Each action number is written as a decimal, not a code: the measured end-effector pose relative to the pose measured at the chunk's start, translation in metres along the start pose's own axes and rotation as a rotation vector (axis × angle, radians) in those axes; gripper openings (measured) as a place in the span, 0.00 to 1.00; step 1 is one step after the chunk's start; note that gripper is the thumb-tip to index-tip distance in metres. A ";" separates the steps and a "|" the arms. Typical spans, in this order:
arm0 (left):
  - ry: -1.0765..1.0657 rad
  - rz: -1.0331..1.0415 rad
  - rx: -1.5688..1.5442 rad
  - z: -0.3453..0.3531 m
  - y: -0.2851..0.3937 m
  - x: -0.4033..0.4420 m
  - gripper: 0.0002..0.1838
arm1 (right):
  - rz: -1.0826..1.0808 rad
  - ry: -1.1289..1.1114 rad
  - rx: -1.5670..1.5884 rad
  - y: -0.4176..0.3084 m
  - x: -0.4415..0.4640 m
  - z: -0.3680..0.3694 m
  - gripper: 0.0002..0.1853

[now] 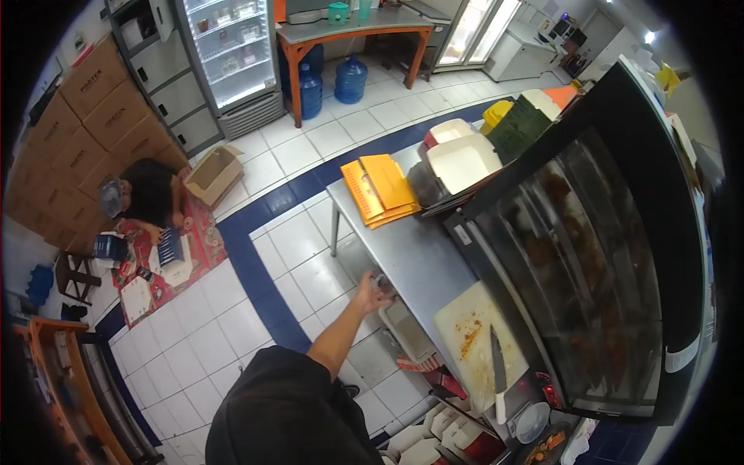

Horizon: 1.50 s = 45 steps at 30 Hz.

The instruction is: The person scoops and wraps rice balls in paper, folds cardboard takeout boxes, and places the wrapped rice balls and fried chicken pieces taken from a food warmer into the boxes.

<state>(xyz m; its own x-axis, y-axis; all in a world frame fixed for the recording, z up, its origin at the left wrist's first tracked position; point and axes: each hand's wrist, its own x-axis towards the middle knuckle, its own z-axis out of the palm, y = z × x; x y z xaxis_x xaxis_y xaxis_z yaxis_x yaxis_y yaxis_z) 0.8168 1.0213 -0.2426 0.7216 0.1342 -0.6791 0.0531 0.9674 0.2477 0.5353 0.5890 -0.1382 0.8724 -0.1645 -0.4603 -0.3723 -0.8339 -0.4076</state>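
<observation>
Gripping small clear container [382, 284] in curled fingers of left hand [371, 295], just beside steel table [422, 260] edge, near grey tub [408, 331].

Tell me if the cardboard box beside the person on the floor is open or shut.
The cardboard box is open: its top is uncovered and its inside shows.

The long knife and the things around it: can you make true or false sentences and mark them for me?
The long silver knife has a white handle. True.

The flat white cutting board is spotless. False: orange-brown bits are on it.

The bare hand touches the knife. False: it is by the grey metal table's edge, away from the knife.

Flat yellow-orange packets lie on the metal table. True.
</observation>
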 end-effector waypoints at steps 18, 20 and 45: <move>-0.079 0.041 0.118 -0.028 -0.040 0.013 0.47 | -0.444 0.409 0.073 -0.002 0.092 -0.091 0.22; -0.030 0.075 0.213 -0.018 -0.021 -0.013 0.45 | -0.528 0.401 0.103 -0.071 0.101 -0.115 0.22; -0.264 -0.118 0.433 0.006 -0.169 0.009 0.24 | 1.045 0.185 0.167 0.107 -0.207 0.065 0.34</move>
<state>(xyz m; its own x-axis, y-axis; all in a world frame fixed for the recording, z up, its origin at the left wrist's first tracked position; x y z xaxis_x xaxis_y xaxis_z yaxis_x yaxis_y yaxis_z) 0.8187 0.8577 -0.2868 0.8399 -0.0832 -0.5363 0.3850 0.7879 0.4807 0.2946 0.5680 -0.1375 0.1258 -0.8434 -0.5223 -0.9881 -0.1536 0.0101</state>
